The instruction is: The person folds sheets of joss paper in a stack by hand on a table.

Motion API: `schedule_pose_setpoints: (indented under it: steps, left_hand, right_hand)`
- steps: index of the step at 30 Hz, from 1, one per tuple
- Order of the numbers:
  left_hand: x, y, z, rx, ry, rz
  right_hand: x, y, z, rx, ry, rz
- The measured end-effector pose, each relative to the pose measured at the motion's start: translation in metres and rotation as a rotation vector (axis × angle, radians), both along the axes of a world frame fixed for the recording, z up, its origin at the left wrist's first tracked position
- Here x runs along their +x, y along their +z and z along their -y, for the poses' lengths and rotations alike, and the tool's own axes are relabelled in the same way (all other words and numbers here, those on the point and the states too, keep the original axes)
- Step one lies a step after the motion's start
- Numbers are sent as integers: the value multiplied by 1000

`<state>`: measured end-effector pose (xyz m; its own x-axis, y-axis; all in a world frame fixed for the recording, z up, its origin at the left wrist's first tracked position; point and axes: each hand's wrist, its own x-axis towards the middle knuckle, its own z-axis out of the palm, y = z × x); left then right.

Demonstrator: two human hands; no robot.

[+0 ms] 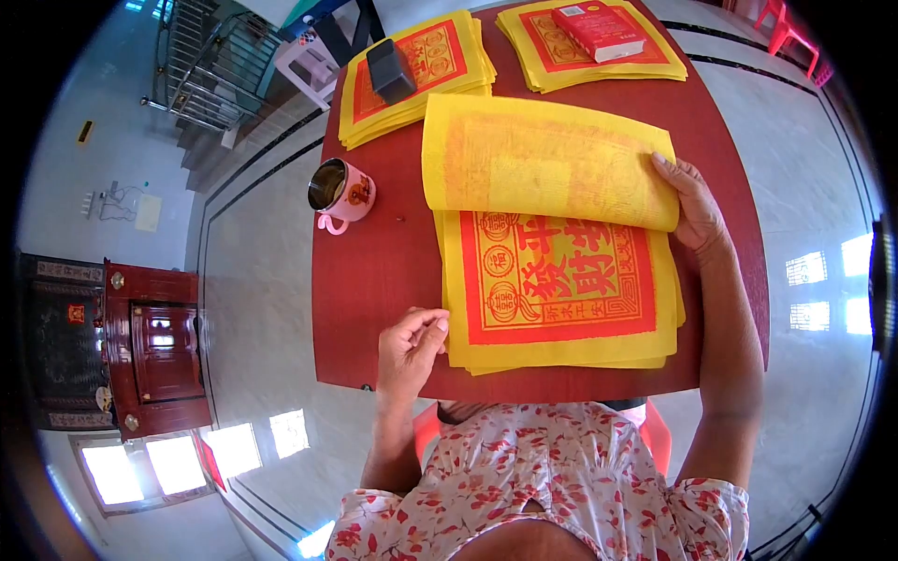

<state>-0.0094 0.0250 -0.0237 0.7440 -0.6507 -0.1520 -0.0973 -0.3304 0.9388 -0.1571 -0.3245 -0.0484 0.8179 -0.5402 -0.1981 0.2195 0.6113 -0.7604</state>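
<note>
My right hand [690, 201] grips the right edge of a yellow paper sheet [547, 159], thumb on top. The sheet is raised and folded back, with its plain side showing a faint print. Beneath it lies a stack of yellow joss paper [561, 353] bearing a red panel with large characters and lantern patterns. The upper part of that panel is hidden by the raised sheet. My left hand [412, 351] is closed at the stack's left edge, thumb against the curled fingers. Nothing shows between them.
On the red table [383, 290] are a pink mug [358, 192] at the left and two more paper stacks at the back. A dark box [390, 71] rests on the left stack [440, 70], a red book [599, 30] on the right one [538, 70].
</note>
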Motion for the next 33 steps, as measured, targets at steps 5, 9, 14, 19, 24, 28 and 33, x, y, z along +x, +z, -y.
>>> schedule_pose_setpoints:
  steps: [5, 9, 14, 19, 24, 28, 33]
  left_hand:
    - [3, 8, -6, -20, -57, -25]
    - [2, 9, -7, 65, -56, -65]
    - [0, 10, -9, 193, -110, -3]
    - [1, 8, -10, 205, -118, 34]
    - [2, 7, -12, 197, -106, -20]
    - [0, 6, -13, 121, -129, -8]
    - [-2, 13, -10, 89, -126, -90]
  right_hand:
    - [0, -1, 1, -22, -6, -20]
    - [0, 0, 1, -29, -4, -17]
    - [1, -2, 1, -20, -11, -10]
    - [0, -4, 3, -15, -4, -17]
    - [0, -3, 2, -20, -15, -20]
    - [1, -2, 1, -21, -18, -21]
    - [0, -3, 3, -33, -1, -27]
